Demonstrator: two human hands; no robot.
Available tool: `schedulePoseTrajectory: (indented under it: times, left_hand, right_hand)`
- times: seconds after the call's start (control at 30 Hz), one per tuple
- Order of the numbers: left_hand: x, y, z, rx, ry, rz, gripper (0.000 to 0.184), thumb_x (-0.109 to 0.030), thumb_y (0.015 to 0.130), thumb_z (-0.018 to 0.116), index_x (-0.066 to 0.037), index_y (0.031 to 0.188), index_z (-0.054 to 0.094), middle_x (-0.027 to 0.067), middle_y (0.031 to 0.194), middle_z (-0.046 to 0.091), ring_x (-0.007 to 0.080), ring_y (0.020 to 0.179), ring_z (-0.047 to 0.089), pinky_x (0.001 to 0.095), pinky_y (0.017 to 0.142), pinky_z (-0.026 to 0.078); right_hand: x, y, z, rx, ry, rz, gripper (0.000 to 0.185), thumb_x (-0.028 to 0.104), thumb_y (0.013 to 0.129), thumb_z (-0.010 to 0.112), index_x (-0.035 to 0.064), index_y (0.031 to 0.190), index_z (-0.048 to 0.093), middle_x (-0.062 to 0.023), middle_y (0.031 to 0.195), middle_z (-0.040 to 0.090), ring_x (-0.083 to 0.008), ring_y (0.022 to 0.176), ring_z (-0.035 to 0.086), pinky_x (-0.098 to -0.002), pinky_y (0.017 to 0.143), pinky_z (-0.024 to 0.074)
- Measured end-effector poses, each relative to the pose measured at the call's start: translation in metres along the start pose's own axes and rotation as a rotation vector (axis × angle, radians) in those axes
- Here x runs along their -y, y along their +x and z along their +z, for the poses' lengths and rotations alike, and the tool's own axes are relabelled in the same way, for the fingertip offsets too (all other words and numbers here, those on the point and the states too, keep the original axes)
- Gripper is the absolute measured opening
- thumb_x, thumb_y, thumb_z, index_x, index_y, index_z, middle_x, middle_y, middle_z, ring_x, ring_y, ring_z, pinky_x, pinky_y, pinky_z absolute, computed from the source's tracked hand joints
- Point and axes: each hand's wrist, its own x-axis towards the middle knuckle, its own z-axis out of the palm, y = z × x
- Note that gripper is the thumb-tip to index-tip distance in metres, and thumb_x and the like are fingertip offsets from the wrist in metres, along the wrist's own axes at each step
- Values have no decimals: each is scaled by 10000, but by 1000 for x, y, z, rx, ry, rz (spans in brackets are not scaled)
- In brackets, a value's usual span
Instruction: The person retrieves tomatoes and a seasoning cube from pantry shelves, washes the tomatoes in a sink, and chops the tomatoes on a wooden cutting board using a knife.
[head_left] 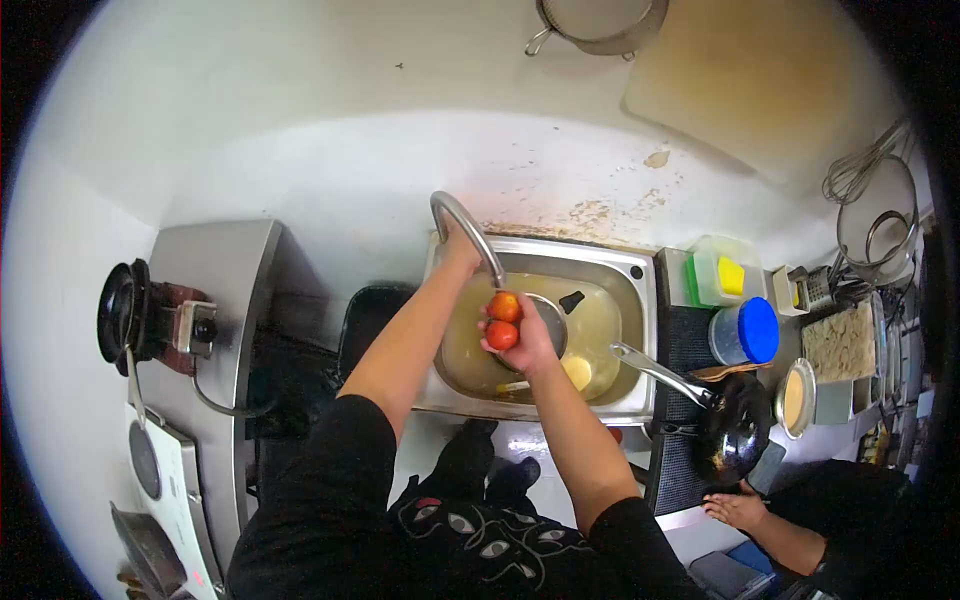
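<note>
Two red tomatoes (pixel 503 321) rest in my right hand (pixel 530 340), whose fingers curl around them. They sit just below the spout of the curved metal faucet (pixel 470 225). My left hand (pixel 459 246) reaches to the faucet's base at the back of the sink; its fingers are hidden, so its grip does not show. Beneath my hands, the steel sink (pixel 640 300) holds cloudy water. A round metal bowl or pan (pixel 552 325) lies in the water, partly behind my right hand. Near it are a dark object (pixel 571 301) and a pale yellow round piece (pixel 577 373).
On the right counter stand a blue-lidded tub (pixel 757 330), a black wok (pixel 735 430) and a metal bowl (pixel 796 398). A long metal handle (pixel 660 372) juts over the sink's right edge. Another person's hand (pixel 737 508) is at lower right. A stove (pixel 195 330) stands left.
</note>
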Motion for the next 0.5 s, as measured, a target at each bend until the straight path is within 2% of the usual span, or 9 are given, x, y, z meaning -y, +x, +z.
schedulePoseTrajectory:
  times: [0.07, 0.1, 0.2, 0.23, 0.33, 0.4, 0.43, 0.5]
  left_hand:
    - [42, 31, -5, -40, 410, 157, 544, -60, 790, 466, 29, 1307, 320, 232, 1260, 429, 327, 1183, 427, 352, 994, 333]
    - [-27, -24, -15, 87, 425, 75, 510, -74, 800, 447, 31, 1293, 366, 239, 1279, 424, 345, 1202, 414, 370, 1011, 312]
    - [14, 0, -23, 238, 673, 317, 454, -86, 818, 426, 9, 1261, 444, 226, 1284, 442, 339, 1201, 420, 376, 1010, 314]
    - [17, 3, -26, 258, 867, 371, 414, -95, 839, 430, -12, 1241, 489, 181, 1269, 483, 289, 1172, 453, 359, 991, 340]
    - [6, -10, -39, 395, 340, 78, 451, -308, 878, 488, -76, 1264, 464, 149, 1130, 570, 237, 1010, 563, 348, 842, 456]
    - [-14, -58, -37, 318, -15, -131, 416, -328, 883, 504, -83, 1219, 511, 108, 1065, 591, 188, 934, 567, 342, 798, 462]
    - [-17, -84, -31, 276, -193, -232, 400, -338, 885, 513, -87, 1196, 535, 87, 1032, 601, 163, 895, 569, 339, 776, 466]
    - [13, -111, -15, 253, -437, -89, 296, -318, 879, 534, -95, 1063, 593, 49, 906, 611, 146, 772, 574, 340, 683, 472]
  right_hand:
    - [-1, 5, 1, -24, 8, 2, 425, 509, 916, 342, 168, 1128, 482, -107, 990, 586, -268, 798, 565, -433, 640, 469]
    - [0, 7, 0, -35, 10, 0, 431, 511, 917, 337, 162, 1124, 482, -108, 981, 589, -267, 791, 566, -432, 638, 470]
    - [0, 19, 0, -66, 19, 10, 451, 517, 921, 324, 140, 1113, 482, -106, 952, 593, -263, 792, 567, -429, 631, 475]
    - [0, 23, 1, -58, 41, 10, 458, 520, 921, 320, 135, 1110, 480, -108, 942, 593, -261, 789, 568, -429, 637, 475]
    - [-1, 33, 7, -68, 84, -5, 459, 513, 924, 324, 121, 1104, 480, -115, 930, 589, -261, 794, 567, -424, 667, 475]
    - [-2, 38, 11, -120, 80, -46, 433, 487, 930, 345, 115, 1102, 485, -120, 948, 578, -267, 818, 563, -414, 706, 475]
    - [-7, 47, 9, -116, -13, -186, 396, 442, 926, 382, 110, 1116, 485, -118, 969, 570, -275, 846, 562, -404, 721, 477]
    - [-20, 67, 2, -108, -194, -464, 340, 353, 919, 457, 100, 1145, 486, -114, 1013, 554, -291, 901, 560, -385, 751, 482]
